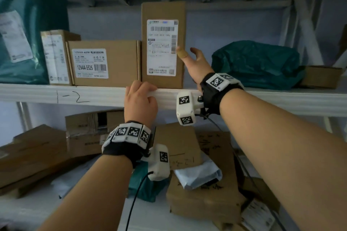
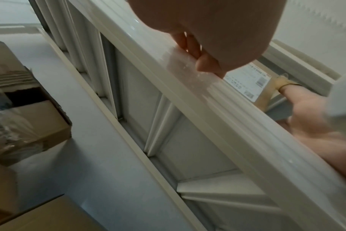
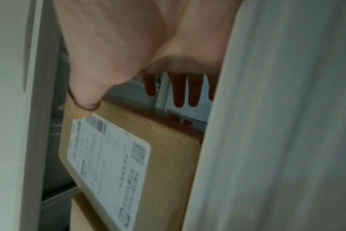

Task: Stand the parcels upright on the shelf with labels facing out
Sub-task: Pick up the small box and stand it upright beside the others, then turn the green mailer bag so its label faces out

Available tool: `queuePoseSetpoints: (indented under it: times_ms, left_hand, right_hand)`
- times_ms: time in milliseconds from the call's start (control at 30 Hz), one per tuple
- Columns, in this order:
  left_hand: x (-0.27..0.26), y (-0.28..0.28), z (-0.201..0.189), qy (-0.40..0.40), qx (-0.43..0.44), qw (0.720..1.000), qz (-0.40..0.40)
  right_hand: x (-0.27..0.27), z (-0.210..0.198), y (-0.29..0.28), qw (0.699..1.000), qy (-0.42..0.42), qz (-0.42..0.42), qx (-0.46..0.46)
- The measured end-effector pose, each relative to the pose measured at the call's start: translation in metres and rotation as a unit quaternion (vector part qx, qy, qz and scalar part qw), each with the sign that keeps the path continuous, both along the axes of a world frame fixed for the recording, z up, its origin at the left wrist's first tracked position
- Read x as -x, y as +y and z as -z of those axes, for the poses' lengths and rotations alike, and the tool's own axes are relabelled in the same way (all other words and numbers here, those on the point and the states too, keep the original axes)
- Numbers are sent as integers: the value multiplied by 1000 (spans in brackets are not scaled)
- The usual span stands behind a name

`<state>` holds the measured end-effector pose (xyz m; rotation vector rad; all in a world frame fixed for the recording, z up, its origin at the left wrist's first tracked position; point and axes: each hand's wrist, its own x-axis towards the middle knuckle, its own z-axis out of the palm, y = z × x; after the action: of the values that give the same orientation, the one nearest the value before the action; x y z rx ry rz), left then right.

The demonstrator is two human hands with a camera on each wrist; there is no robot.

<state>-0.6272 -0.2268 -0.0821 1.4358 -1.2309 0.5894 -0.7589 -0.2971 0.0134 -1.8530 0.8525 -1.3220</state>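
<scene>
A tall brown parcel (image 1: 163, 47) stands upright on the upper shelf (image 1: 56, 95), its white label (image 1: 161, 47) facing out. My right hand (image 1: 189, 56) is at its right edge. The bandaged thumb (image 3: 85, 96) touches the front face beside the label (image 3: 109, 164), and the straight fingers (image 3: 178, 90) reach past the parcel's (image 3: 168, 148) side without curling round it. My left hand (image 1: 140, 95) grips the shelf's front rail (image 2: 227, 109) just below the parcel's left corner, fingers (image 2: 205, 64) curled over the edge.
Left of the tall parcel stand a wide labelled box (image 1: 105, 63), a narrow box (image 1: 56, 56) and a teal bag (image 1: 24, 24). A teal bag (image 1: 257, 63) and a small box (image 1: 321, 77) lie to the right. Several boxes (image 1: 202, 202) and bags lie flat on the lower shelf.
</scene>
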Motion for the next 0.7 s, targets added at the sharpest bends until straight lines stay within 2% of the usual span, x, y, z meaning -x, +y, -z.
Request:
queuePoseSetpoints:
  times_ms: [100,233,367,433,500,633,700]
  left_hand:
    - [11,6,-6,26,-34,999,-31]
    - [41,17,-32,13,-122,989,-86]
    - [104,17,-72,-66,-218,973,19]
    - [127,9,-93,-72,-262,960,66]
    - [142,-3,-111,-45,-291,949,113]
    - [162,-31,-136,16,-353,919,174]
    - [166,-48,-144,69,-369,906,195]
  right_hand:
    - [9,1,-1,1000,8,-26,-13]
    - [32,-4,1,998,26,-58,-17]
    - [65,-28,0,998,36,-50,5]
    - [86,-43,-2,997,63,4,54]
    - [111,-54,-7,982,115,99,110]
    - [164,-57,-31,918,238,279,149]
    - [186,-52,-44,900,278,314,120]
